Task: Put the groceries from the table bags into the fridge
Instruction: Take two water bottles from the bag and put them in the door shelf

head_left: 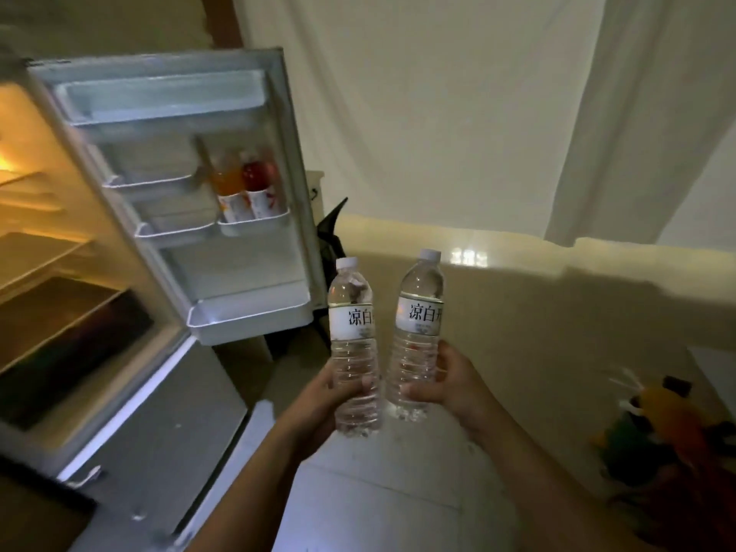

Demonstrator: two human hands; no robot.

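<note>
I log the left hand (323, 392) gripping the lower body of one water bottle (353, 344), fingers wrapped around it. The right hand (446, 386) grips a second water bottle (418, 336) the same way. Both bottles upright, capped, just beside each other, apart. Beyond them to the left, the fridge door (179, 193) stands open; an orange drink bottle (229, 189) and a red drink bottle (261, 185) sit in its middle door shelf (255, 227). Lit fridge interior (36, 233) at far left.

The fridge interior (47, 272) is being cut off by the left edge. Colourful items (657, 428) at lower right are being blurred beyond telling.
</note>
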